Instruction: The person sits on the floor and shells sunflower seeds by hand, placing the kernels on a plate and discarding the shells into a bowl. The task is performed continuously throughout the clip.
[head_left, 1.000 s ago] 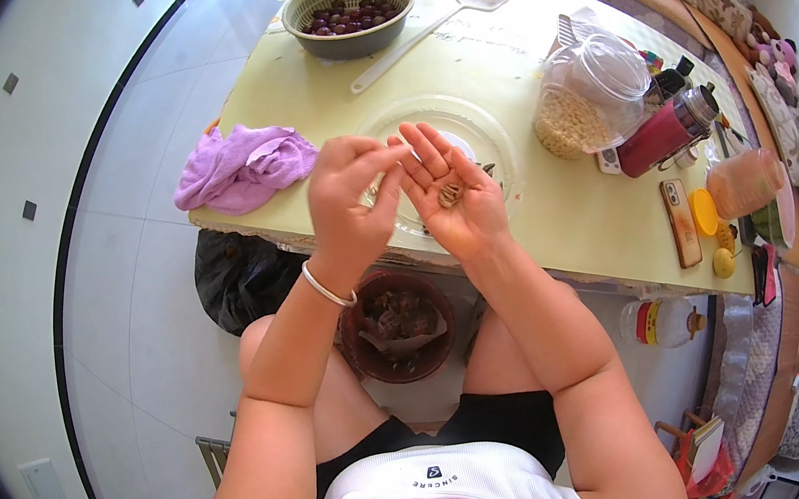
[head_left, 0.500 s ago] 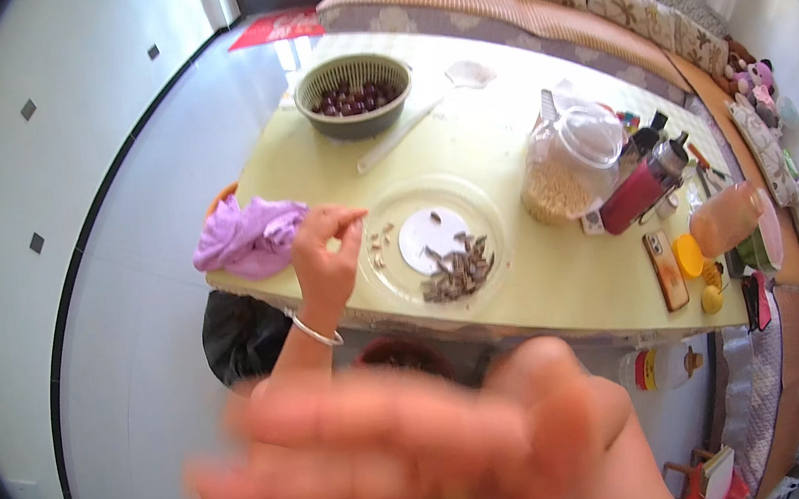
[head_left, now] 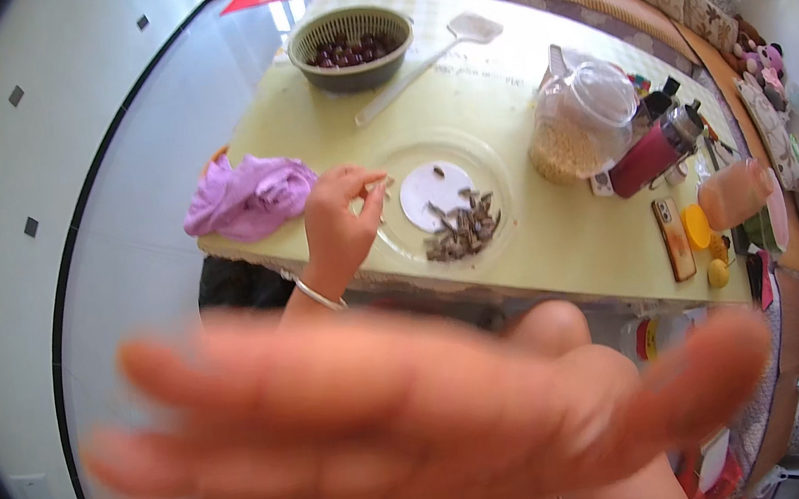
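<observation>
My left hand (head_left: pixel 347 218), with a bangle at its wrist, is over the left rim of a clear round plate (head_left: pixel 493 151). Its thumb and fingertips are pinched together; a small pale bit shows at the tips, too small to name. In the plate, a pile of dark, slender pieces like sunflower seeds (head_left: pixel 464 229) lies beside and partly over a white disc (head_left: pixel 429 207), with one more piece on the disc. My right hand (head_left: pixel 412 419) fills the lower view close up, blurred, palm showing, fingers spread to the left and thumb to the right, holding nothing visible.
A purple cloth (head_left: pixel 249 197) lies at the table's left edge. Farther back are a basin of dark red fruit (head_left: pixel 353 52) and a pale spatula (head_left: pixel 412 76). On the right stand a clear grain jug (head_left: pixel 574 131), a dark red bottle (head_left: pixel 655 155), a phone (head_left: pixel 676 238) and a jar (head_left: pixel 735 193).
My right hand has spread out, its fingers reaching farther left and its thumb farther right. My left hand stays pinched by the plate's left rim. The whole view has shifted slightly.
</observation>
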Demonstrator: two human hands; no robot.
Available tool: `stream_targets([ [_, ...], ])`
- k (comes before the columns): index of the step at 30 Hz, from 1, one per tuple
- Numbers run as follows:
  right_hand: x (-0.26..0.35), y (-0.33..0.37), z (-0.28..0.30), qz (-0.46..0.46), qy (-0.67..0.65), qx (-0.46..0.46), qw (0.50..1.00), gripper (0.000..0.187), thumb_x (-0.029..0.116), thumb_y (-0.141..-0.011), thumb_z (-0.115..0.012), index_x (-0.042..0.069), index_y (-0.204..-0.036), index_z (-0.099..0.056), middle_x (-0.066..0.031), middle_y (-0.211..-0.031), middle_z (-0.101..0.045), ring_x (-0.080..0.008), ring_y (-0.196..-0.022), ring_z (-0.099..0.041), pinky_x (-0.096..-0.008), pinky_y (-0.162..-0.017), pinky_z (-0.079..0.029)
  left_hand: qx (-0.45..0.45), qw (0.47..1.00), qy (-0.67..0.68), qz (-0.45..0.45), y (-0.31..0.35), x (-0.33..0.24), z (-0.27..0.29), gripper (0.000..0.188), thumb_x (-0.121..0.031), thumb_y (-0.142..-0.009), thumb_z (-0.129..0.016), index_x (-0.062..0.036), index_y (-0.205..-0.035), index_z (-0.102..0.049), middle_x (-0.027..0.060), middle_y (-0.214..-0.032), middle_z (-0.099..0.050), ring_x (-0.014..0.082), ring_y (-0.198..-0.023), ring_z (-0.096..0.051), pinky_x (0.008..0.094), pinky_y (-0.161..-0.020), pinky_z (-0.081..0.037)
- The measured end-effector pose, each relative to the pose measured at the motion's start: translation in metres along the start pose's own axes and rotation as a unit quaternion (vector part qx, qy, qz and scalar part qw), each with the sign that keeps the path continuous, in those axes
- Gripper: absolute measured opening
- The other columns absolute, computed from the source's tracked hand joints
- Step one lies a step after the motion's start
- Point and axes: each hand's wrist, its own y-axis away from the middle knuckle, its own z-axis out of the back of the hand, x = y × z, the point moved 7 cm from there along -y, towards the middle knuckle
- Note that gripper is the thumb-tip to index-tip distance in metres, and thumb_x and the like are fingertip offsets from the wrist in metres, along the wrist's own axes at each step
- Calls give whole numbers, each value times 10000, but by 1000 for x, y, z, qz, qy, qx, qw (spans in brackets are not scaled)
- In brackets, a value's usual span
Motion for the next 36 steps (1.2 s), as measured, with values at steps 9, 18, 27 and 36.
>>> stream_targets([
  [9,68,36,184,107,367,-257,888,398,236,-1014,-465,-83,-1230,-565,-212,-1080,-680,-204,-863,-671,-272,-770,-527,40,999,-25,1,5,16,-15,152,-97,-819,-713,-43,-958,-741,90,-897,-709,179,-754,-648,283,-703,-516],
  [18,90,60,260,-7,573,-357,738,223,133,-959,-583,11,-1126,-665,-63,-962,-717,-77,-749,-618,-211,-677,-466,36,999,-24,-25,7,19,-21,140,-119,-790,-705,-48,-906,-739,125,-859,-679,253,-730,-653,355,-661,-504],
  [27,124,83,263,-62,844,-349,402,191,44,-824,-631,35,-995,-717,-178,-951,-684,-325,-864,-656,-389,-800,-516,136,990,-36,0,20,9,-48,168,-117,-788,-734,-33,-933,-728,145,-950,-675,324,-886,-643,387,-777,-516],
  [36,99,71,277,-146,890,-278,331,272,-40,-803,-543,26,-991,-727,-192,-1025,-661,-378,-961,-637,-437,-861,-508,214,970,-110,-21,40,9,-80,364,-87,-807,-678,-15,-1162,-641,152,-1044,-625,329,-966,-614,417,-838,-511],
])
